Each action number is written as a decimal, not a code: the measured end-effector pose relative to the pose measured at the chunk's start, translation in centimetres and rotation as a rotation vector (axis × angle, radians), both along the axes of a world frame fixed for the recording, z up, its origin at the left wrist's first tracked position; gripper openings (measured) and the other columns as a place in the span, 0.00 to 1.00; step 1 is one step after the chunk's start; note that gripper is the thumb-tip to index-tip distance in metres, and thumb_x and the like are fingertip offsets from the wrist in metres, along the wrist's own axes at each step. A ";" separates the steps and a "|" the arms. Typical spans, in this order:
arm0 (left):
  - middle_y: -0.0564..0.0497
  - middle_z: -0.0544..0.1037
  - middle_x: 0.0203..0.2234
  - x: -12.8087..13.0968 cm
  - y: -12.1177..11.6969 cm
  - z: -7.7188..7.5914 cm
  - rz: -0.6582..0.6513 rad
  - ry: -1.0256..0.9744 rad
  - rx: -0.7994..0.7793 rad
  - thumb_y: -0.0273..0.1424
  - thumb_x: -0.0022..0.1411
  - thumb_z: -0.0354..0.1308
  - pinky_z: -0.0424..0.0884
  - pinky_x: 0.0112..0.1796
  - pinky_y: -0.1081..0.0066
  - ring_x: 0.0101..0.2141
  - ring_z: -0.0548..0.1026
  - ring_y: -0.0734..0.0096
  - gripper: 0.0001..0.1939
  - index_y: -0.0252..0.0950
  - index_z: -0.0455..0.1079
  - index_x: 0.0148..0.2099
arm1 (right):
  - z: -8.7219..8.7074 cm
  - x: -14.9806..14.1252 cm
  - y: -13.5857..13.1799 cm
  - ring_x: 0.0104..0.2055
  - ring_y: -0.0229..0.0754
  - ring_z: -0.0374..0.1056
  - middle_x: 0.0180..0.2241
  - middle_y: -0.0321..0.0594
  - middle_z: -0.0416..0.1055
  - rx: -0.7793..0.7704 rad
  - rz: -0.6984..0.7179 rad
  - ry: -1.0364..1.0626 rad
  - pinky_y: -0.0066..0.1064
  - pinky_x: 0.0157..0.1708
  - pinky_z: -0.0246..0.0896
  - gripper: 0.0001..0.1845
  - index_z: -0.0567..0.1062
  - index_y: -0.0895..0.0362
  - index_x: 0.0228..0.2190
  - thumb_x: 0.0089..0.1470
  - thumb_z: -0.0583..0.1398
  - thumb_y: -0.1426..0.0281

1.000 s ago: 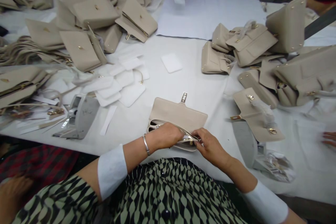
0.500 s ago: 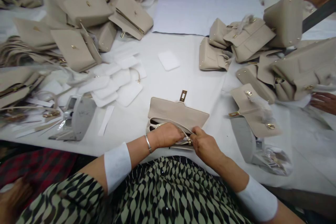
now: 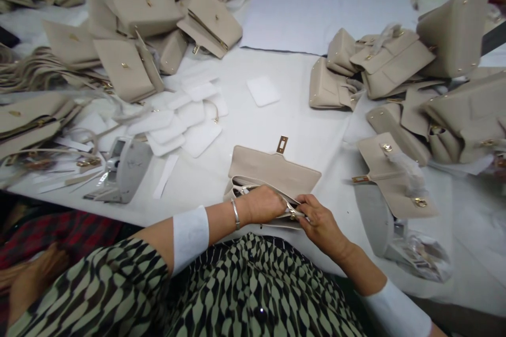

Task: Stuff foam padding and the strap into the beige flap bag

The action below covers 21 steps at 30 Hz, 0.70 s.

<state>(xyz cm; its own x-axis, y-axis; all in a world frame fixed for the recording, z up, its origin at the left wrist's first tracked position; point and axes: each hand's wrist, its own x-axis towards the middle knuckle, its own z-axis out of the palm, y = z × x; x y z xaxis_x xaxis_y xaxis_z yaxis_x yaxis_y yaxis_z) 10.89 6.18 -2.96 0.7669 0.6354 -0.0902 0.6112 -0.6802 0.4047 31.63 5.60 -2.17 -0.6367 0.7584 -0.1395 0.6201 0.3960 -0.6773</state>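
Head view: two hands [image 3: 266, 204] [image 3: 321, 224] (bare) grip one bag [image 3: 272, 168].

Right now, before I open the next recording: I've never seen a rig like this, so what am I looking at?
There's no machine: a person works with two bare hands, and every picture comes from one head-worn camera looking forward and down. The left hand is at the mouth of an open beige bag, its fingertips partly hidden; the right hand has a grip on the bag's right end. The white-covered table also bears beige bags on both sides and white pads.
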 end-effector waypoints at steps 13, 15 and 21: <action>0.47 0.78 0.28 0.1 0.9 0.1 -0.011 -0.015 -0.055 0.25 0.61 0.52 0.67 0.28 0.71 0.28 0.74 0.67 0.08 0.32 0.71 0.32 | 0.1 0.0 1.3 0.49 0.44 0.64 0.51 0.44 0.62 0.206 0.173 -0.156 0.36 0.47 0.65 0.16 0.68 0.54 0.46 0.55 0.56 0.73; 0.46 0.78 0.29 0.2 0.9 0.5 -0.018 -0.003 -0.077 0.24 0.61 0.50 0.67 0.28 0.72 0.29 0.75 0.67 0.09 0.32 0.71 0.33 | -0.4 0.2 1.1 0.47 0.43 0.66 0.50 0.45 0.65 0.304 0.217 -0.102 0.35 0.46 0.66 0.13 0.69 0.54 0.45 0.57 0.54 0.72; 0.47 0.78 0.31 -1.1 0.7 3.2 -0.048 0.112 -0.242 0.23 0.54 0.55 0.64 0.26 0.73 0.28 0.74 0.67 0.09 0.33 0.70 0.39 | -1.0 0.3 0.1 0.40 0.42 0.67 0.45 0.44 0.71 0.528 0.187 0.060 0.36 0.42 0.65 0.13 0.72 0.55 0.43 0.55 0.57 0.75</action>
